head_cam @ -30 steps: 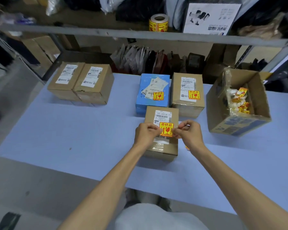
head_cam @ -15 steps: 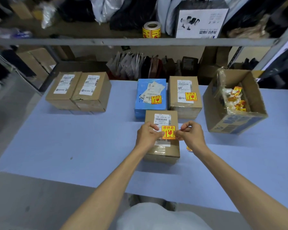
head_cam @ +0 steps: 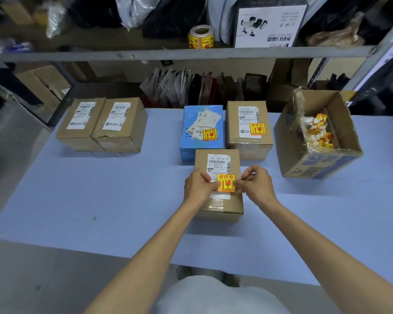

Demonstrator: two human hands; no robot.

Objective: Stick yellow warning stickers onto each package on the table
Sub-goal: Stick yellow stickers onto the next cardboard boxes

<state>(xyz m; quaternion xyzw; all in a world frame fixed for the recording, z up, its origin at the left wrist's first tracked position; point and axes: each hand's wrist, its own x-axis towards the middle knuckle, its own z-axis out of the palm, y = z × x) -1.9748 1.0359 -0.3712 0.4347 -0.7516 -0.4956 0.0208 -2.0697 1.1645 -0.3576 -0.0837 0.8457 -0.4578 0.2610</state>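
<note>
A blue table (head_cam: pixel 100 200) is seen, with a brown package (head_cam: pixel 220 207) set near its front edge. Over the package's white label (head_cam: pixel 218 165) a yellow sticker (head_cam: pixel 226 182) is held, its side edges pinched by the left hand (head_cam: pixel 197 186) and the right hand (head_cam: pixel 258 185) — whether it is stuck down cannot be told.

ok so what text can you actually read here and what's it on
"易碎品": yellow sticker on the near box; also on the blue box and far brown box.
"100 L953-00 771": near box's shipping label.
"条码扫描器", upside down: white carton on the shelf.
Too small or blurred: all other label print, left boxes, sticker roll, open carton.
</note>
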